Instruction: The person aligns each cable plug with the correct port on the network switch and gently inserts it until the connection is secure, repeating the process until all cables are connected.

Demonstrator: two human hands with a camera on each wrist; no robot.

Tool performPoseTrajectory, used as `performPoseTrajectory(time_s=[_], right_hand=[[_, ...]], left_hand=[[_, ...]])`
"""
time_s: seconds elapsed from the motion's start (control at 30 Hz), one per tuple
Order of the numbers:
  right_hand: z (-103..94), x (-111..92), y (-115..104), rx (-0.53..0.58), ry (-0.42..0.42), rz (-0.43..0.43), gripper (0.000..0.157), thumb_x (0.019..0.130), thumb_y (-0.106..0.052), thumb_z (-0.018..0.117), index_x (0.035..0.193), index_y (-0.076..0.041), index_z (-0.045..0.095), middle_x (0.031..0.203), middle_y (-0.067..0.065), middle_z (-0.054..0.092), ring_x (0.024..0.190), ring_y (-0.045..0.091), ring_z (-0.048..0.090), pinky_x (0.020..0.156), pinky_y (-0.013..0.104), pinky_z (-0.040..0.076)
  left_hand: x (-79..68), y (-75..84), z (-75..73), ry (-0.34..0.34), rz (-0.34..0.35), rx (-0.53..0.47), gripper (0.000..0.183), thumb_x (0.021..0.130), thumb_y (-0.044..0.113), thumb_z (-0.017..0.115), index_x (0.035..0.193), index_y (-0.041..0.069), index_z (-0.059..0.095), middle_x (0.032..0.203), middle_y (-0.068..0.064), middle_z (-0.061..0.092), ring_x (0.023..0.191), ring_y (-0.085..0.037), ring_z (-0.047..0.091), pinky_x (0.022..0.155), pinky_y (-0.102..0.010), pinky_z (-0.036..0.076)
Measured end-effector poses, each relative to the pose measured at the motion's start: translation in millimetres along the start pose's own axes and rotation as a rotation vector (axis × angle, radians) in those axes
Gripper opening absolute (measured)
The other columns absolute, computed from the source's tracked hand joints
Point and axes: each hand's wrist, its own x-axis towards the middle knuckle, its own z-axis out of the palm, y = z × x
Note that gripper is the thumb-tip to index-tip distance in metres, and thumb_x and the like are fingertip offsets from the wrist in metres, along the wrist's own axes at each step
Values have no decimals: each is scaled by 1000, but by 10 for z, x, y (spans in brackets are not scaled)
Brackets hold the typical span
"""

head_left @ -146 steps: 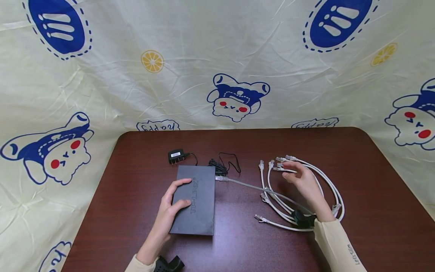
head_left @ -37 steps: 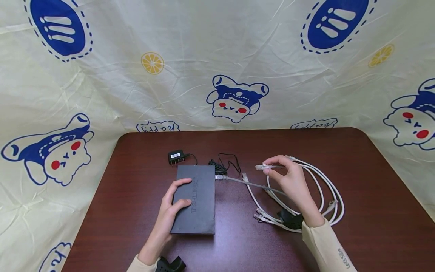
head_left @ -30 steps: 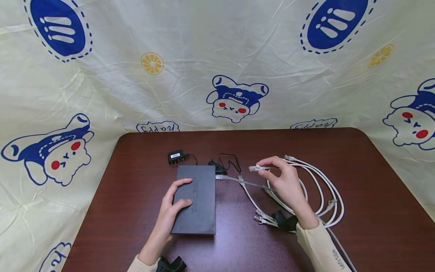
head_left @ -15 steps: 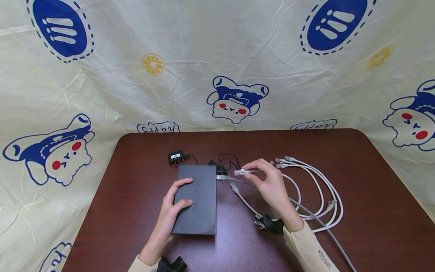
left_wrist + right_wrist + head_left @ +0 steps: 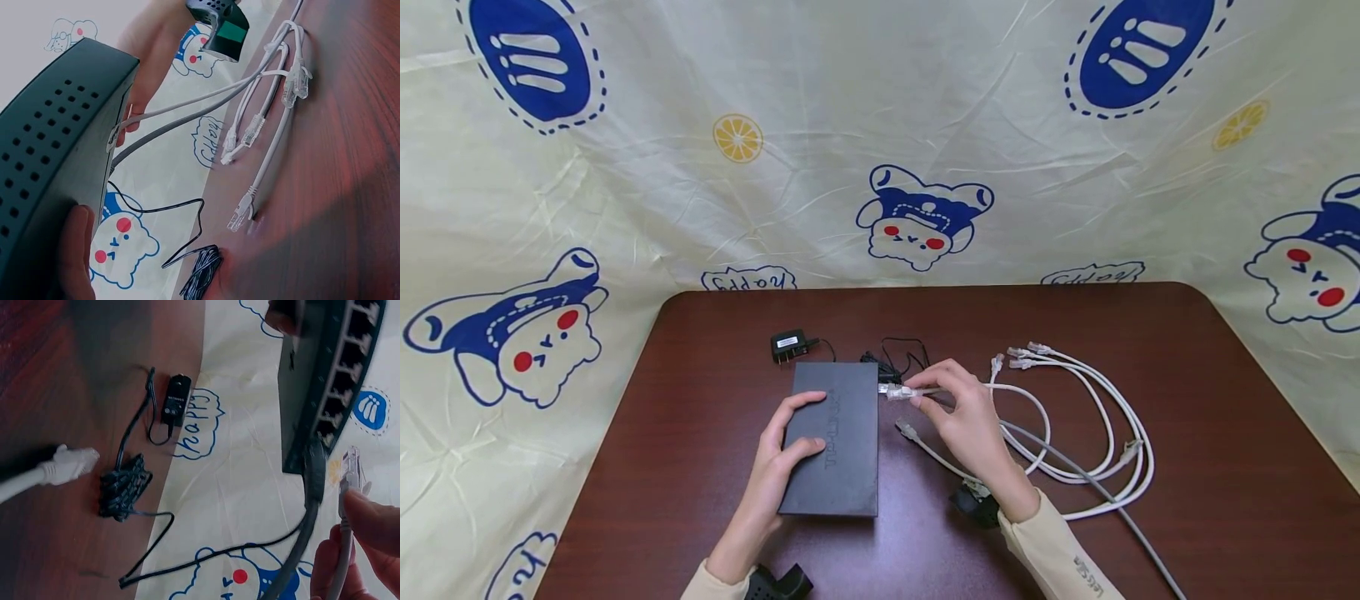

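My left hand (image 5: 767,467) grips a dark, flat network switch (image 5: 846,442) with raised lettering, its fingers and thumb over the left edge. A row of ports (image 5: 347,362) runs along one side, as the right wrist view shows. A grey Ethernet cable (image 5: 315,478) is plugged into the end port. My right hand (image 5: 966,421) pinches the clear plug (image 5: 352,467) of a white Ethernet cable between thumb and fingers. That plug points at the port side, beside the grey plug and just short of the ports in the right wrist view.
Several white Ethernet cables (image 5: 1142,425) lie looped on the brown table (image 5: 1240,500) to the right. One loose plug (image 5: 906,429) lies near the switch. Behind it are a black power adapter (image 5: 789,345) and a bundled black cord (image 5: 880,367). A patterned sheet (image 5: 820,208) hangs beyond the table.
My right hand has picked a white cable's plug from the bunch and carried it left to the switch's port side. The left hand has kept its grip on the switch, almost still.
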Motion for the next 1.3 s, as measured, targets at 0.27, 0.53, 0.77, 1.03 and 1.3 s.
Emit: performPoseTrajectory(time_s=[0.27, 0.53, 0.77, 1.03, 1.3], right_hand=[[88, -25, -26, -30, 48, -67, 25, 70, 8, 79, 89, -10, 74, 89, -4, 62, 90, 15, 56, 74, 31, 44], [127, -45, -4, -35, 70, -111, 26, 69, 9, 79, 88, -9, 74, 87, -3, 63, 88, 17, 57, 77, 29, 42], [149, -68, 9, -27, 70, -130, 28, 68, 10, 79, 89, -7, 74, 87, -1, 63, 88, 18, 57, 80, 30, 41], [165, -86, 9, -49, 84, -154, 27, 69, 10, 78, 90, -6, 73, 88, 0, 61, 87, 18, 57, 77, 30, 44], [186, -91, 18, -67, 95, -216, 31, 65, 13, 79, 89, -5, 72, 86, -1, 62, 83, 17, 57, 75, 32, 44]], left_hand=[[7, 8, 7, -3, 3, -8, 49, 84, 4, 56, 130, 21, 54, 134, -10, 39, 112, -33, 39, 80, -45, 41], [7, 3, 6, -3, 8, 0, 49, 85, 5, 56, 131, 22, 53, 136, -9, 38, 115, -33, 37, 81, -45, 39], [-2, 16, 7, -8, 11, -8, 50, 84, 4, 56, 131, 22, 53, 135, -9, 39, 114, -33, 38, 80, -45, 41], [-8, 54, 15, -12, 1, 3, 51, 83, 3, 56, 130, 24, 55, 133, -10, 41, 110, -35, 42, 75, -45, 44], [-19, 56, 14, -11, 5, 2, 51, 83, 3, 56, 130, 23, 54, 132, -10, 41, 111, -34, 41, 78, -45, 43]])
